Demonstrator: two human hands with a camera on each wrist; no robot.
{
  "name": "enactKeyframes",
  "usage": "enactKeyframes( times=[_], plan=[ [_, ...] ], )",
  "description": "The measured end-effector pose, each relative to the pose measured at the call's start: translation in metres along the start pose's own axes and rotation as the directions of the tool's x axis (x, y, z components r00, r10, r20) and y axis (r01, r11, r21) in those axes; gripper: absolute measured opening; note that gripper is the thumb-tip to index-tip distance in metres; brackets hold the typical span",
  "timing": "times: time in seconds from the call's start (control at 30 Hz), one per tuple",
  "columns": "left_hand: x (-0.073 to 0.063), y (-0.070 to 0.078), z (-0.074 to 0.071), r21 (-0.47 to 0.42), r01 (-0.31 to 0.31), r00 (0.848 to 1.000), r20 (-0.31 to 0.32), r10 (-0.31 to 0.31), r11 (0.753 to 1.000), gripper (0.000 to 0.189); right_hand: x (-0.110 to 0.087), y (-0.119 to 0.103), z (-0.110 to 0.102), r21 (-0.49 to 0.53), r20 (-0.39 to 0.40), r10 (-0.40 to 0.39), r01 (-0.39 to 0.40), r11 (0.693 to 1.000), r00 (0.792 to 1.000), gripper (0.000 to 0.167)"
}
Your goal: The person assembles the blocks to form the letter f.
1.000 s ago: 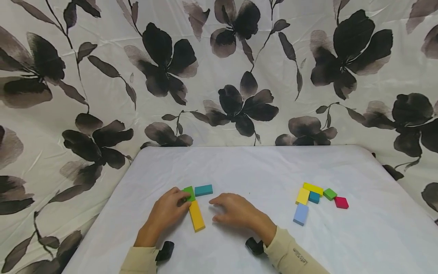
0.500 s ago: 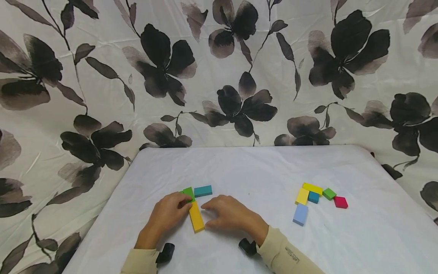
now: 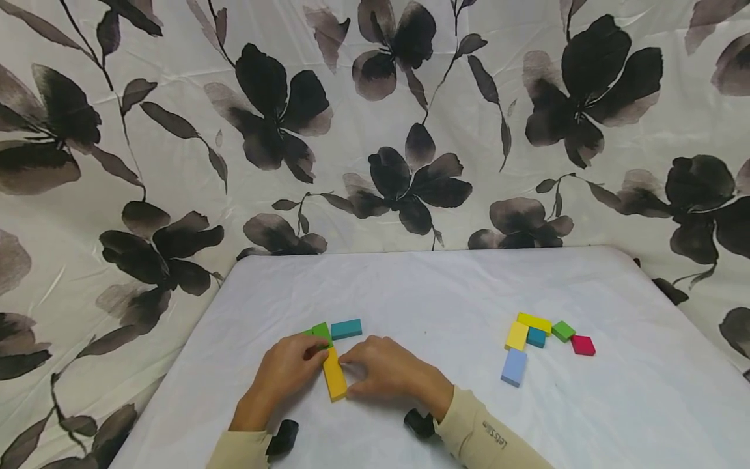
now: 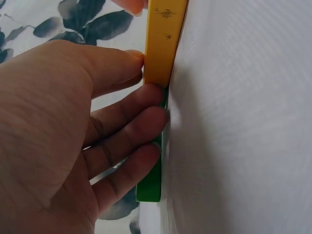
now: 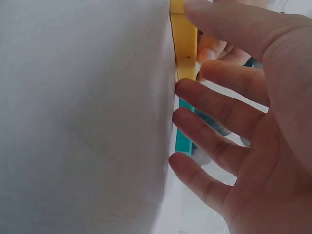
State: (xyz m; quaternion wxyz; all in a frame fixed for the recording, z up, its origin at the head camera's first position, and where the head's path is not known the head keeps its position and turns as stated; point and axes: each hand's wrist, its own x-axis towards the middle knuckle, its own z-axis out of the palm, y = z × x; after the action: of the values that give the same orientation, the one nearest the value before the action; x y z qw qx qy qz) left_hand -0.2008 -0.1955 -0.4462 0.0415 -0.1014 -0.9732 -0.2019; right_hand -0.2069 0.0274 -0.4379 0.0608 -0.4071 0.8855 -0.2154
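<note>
In the head view, my left hand (image 3: 287, 368) rests beside a yellow block (image 3: 334, 374) and a green block (image 3: 320, 330). In the left wrist view its thumb touches the yellow block's side, and other fingertips lie against a green block (image 4: 150, 187). A sliver of a second green piece shows beyond the left fingers in the head view. My right hand (image 3: 392, 370) is on the yellow block's other side, its thumb touching near one end, other fingers spread and fairly straight. A teal block (image 3: 346, 329) lies to the right of the green block.
At the right of the white table (image 3: 445, 293) lies a loose group: a long yellow block (image 3: 534, 322), another yellow block (image 3: 517, 337), a blue one (image 3: 536, 337), a light blue one (image 3: 513, 368), a green one (image 3: 563, 331) and a red one (image 3: 583, 345). Floral cloth (image 3: 351, 234) hangs behind.
My right hand has moved left, from a gap beside the yellow block up to its right side. My left hand stays nearly in place by the green and yellow blocks.
</note>
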Motion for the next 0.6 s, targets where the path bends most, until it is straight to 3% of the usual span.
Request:
enactKeyframes(
  times=[0.3, 0.6],
  plan=[
    [0.0007, 0.0007, 0.0019, 0.010, -0.009, 1.000, 0.011, 0.009, 1.000, 0.025, -0.0026, -0.0003, 0.0037, -0.041, -0.018, -0.049, 0.049, 0.998, 0.999, 0.052],
    [-0.0003, 0.0063, 0.0020, 0.007, 0.030, 0.999, 0.021, -0.030, 1.000, 0.031, -0.0047, 0.0021, 0.0053, -0.051, -0.025, -0.079, 0.078, 0.996, 0.997, 0.049]
  ],
)
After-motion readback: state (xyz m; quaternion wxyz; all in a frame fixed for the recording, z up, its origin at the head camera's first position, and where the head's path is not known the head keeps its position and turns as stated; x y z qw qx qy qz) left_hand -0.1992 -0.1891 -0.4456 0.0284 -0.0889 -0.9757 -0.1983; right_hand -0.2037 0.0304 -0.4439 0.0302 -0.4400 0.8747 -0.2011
